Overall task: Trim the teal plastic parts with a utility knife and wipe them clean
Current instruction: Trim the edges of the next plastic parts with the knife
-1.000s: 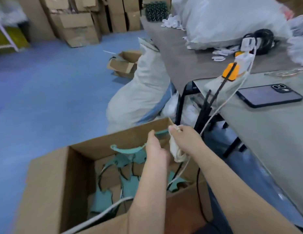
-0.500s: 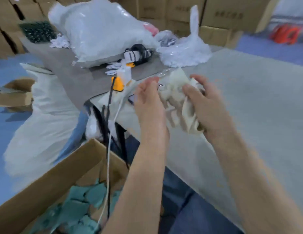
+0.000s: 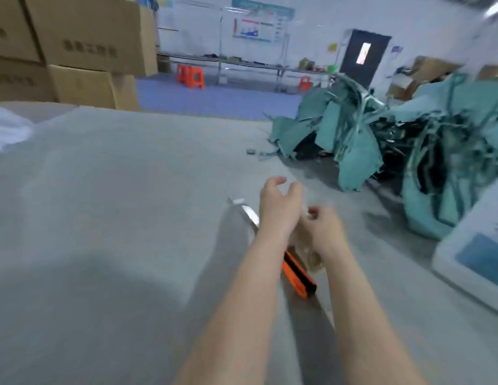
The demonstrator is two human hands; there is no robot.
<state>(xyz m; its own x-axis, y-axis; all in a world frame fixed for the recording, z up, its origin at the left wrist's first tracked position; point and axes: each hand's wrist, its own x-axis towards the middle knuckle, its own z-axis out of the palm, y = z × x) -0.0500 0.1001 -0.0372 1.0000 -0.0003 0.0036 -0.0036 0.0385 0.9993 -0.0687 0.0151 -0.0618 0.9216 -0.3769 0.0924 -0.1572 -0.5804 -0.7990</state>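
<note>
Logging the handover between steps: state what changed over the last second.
Both hands moved from the box to the table. The left hand let go of the cloth and hovers open over the utility knife. The right hand still holds the cloth, blurred.

Item count, table and room
Hands 2: left hand (image 3: 279, 208), right hand (image 3: 324, 232). Utility knife (image 3: 298, 276) 1. Teal plastic parts (image 3: 353, 134): 1 heap, pieces too tangled to count. Small metal piece (image 3: 250, 151) 1. White machine (image 3: 464, 268) 1. Orange stools (image 3: 190, 76) 3. Cardboard cartons (image 3: 84, 29): at least 4.
</note>
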